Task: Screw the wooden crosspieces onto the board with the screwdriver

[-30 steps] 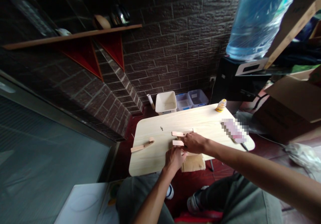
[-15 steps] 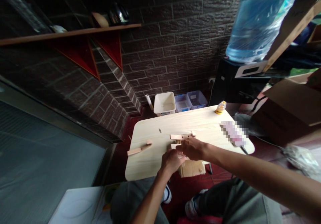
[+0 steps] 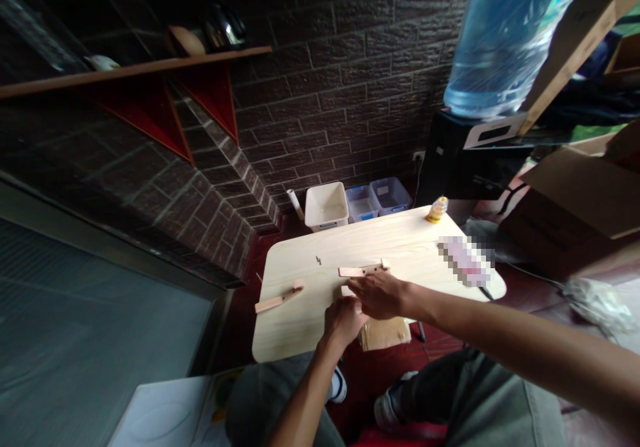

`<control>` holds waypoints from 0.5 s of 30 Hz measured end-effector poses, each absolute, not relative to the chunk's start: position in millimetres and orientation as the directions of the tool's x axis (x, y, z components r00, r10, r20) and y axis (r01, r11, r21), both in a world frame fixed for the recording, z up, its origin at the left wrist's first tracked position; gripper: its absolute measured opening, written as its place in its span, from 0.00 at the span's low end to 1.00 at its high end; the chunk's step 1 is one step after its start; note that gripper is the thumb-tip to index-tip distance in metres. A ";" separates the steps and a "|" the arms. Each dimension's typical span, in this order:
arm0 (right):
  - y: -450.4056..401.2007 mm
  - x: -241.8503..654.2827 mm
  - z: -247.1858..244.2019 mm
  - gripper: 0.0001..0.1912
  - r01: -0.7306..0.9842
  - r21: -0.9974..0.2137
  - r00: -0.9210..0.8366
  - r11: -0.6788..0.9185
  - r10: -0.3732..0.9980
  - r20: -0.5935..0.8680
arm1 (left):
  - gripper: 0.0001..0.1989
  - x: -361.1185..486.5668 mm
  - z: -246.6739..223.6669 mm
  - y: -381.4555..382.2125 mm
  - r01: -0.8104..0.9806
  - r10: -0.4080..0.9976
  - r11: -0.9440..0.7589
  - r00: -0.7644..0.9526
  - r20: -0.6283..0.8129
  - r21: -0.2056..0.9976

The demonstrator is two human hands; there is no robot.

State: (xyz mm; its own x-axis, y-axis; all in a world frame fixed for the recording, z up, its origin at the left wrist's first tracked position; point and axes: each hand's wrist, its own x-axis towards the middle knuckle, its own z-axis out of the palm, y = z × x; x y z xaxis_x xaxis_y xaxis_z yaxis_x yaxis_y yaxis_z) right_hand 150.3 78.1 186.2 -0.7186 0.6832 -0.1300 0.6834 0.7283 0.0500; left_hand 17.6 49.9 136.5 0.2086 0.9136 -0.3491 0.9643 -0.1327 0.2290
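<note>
Near the front edge of the table, my left hand (image 3: 343,320) is closed around a light wooden piece (image 3: 347,291), most of which is hidden by my hands. My right hand (image 3: 383,295) lies over it from the right, its fingers bent down and close together; what is under its fingertips does not show. Just beyond my right hand lies a wooden piece with dark holes and a short crosspiece (image 3: 357,271). A similar wooden piece (image 3: 277,299) rests at the left of the table. Small dark screw-like bits (image 3: 319,260) lie behind them.
The pale wooden table (image 3: 295,337) carries a yellow-based bottle (image 3: 437,210) and a blurred pinkish object (image 3: 465,261) at its right. Brown cardboard (image 3: 385,333) shows below the front edge. Behind stand a white bin (image 3: 327,205) and blue plastic boxes (image 3: 391,195).
My right hand has shifted slightly left over the wooden piece and its fingers look lower. My left hand stays almost in place. The view has tilted a little.
</note>
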 end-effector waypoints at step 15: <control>78.0 148.6 182.4 0.17 0.723 0.034 -0.681 0.690 0.720 -0.134 | 0.17 12.6 118.3 49.5 0.947 0.927 -0.188 0.259 -0.271 0.261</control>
